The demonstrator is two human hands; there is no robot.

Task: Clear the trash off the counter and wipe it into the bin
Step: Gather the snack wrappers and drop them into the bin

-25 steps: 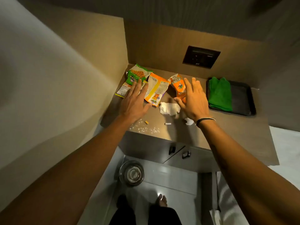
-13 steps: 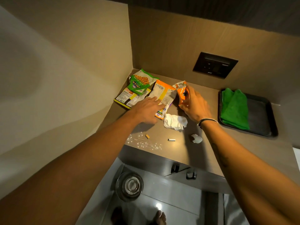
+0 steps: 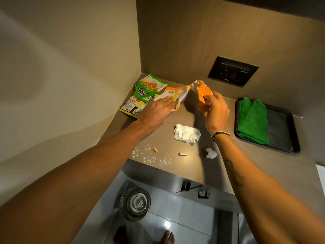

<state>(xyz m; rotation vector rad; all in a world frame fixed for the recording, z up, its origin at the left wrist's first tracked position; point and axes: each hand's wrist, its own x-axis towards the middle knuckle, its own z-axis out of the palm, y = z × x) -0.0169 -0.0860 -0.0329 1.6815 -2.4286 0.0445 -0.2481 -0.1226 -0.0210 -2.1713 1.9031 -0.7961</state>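
Tan walls close a corner around the brown bench [image 3: 175, 120], with a black switch plate [image 3: 233, 71] on the back wall at about 1 o'clock. The right hand [image 3: 215, 110] is clamped on a small orange snack wrapper [image 3: 202, 93], raised clear of the surface near 12 o'clock. The left hand [image 3: 156, 111] lies flat, fingers together, pressing on an orange-and-white packet [image 3: 176, 95]; whether it actually grips the packet I cannot tell. Beside it at 11 o'clock lie a green snack packet [image 3: 149, 88] and a flat yellow-edged packet [image 3: 133, 107] partly beneath it.

These wrappers look empty, feather-light and crinkly, probably slick foil, so pinching a crumpled edge or scrunching them into the palm should hold better than gripping a flat face. The crumpled white tissue [image 3: 186, 133] at centre and the small tissue ball [image 3: 211, 153] at 5 o'clock are soft and compress easily. White crumbs [image 3: 149, 156] and two stubs, possibly cigarette butts [image 3: 182, 154], near the front edge at 7 o'clock are too small to pick; the green cloth [image 3: 253, 120] on the black tray [image 3: 284, 138] at 3 o'clock suits sweeping them. A round bin [image 3: 135, 203] stands on the floor below.
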